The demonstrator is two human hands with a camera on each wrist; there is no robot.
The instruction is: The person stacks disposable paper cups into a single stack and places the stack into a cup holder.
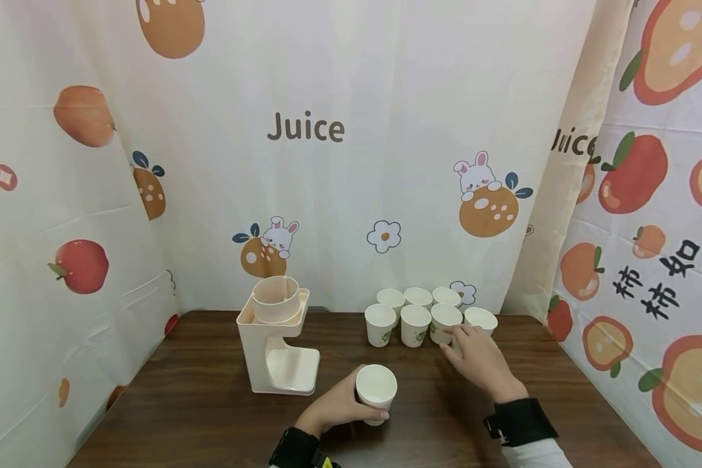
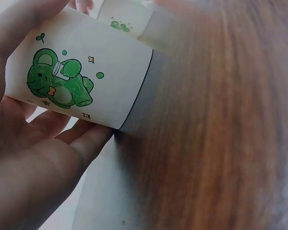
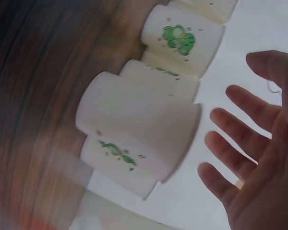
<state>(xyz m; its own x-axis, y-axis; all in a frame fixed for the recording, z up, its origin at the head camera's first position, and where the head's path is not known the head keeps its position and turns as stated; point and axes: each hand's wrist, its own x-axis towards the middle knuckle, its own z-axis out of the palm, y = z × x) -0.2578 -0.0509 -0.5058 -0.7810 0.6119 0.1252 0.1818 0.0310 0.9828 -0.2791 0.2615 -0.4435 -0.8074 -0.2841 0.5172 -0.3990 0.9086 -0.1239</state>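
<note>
My left hand [image 1: 340, 402] grips a white paper cup [image 1: 377, 386] above the front middle of the table. In the left wrist view this cup [image 2: 105, 72] shows a printed green bear, with fingers and thumb wrapped round its side. Whether its base touches the table is hard to tell. At the back right, several more paper cups [image 1: 415, 327] stand mouth up in two rows. My right hand [image 1: 481, 361] is over the near side of the rightmost cups. The right wrist view shows its fingers [image 3: 240, 139] spread, apart from the nearest cup [image 3: 139, 120].
A cream-coloured stand [image 1: 257, 354] with a round holder [image 1: 276, 300] on top and a flat base plate is on the left half of the brown wooden table [image 1: 187, 403]. Fruit-printed curtains [image 1: 327, 214] close off the back and both sides.
</note>
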